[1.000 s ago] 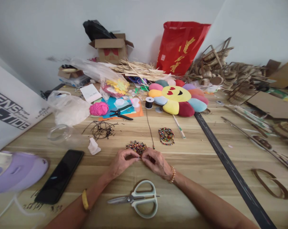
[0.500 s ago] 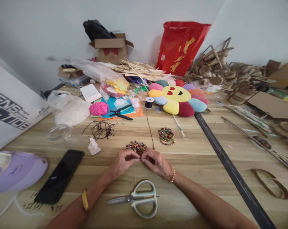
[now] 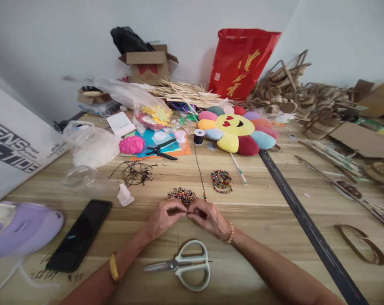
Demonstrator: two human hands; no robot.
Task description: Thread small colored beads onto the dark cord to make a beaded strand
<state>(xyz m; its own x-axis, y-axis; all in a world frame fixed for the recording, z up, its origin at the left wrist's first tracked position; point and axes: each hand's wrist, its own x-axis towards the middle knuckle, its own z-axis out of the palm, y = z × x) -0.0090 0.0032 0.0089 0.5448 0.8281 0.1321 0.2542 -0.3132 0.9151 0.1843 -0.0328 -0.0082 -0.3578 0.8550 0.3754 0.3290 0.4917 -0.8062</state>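
Both hands meet fingertip to fingertip at the near edge of a pile of multicoloured beads. My left hand is closed in a pinch, with a tiny bead showing at its fingertips. Thumb and forefinger of my right hand are pinched against the same spot. A thin black cord runs from its spool toward my right hand, with a few beads on it beside the knuckles; its end is hidden by the fingers. Scissors with pale handles lie just below the hands.
A coiled bead string lies to the right of the cord. Left are black cord scraps, crumpled tissue and a phone. Pliers, pink yarn and a flower cushion lie farther back. A dark strip crosses the right.
The fingertips have shifted very slightly at the pinch, and a small bead now shows more clearly between them. Everything else on the table stays in place.
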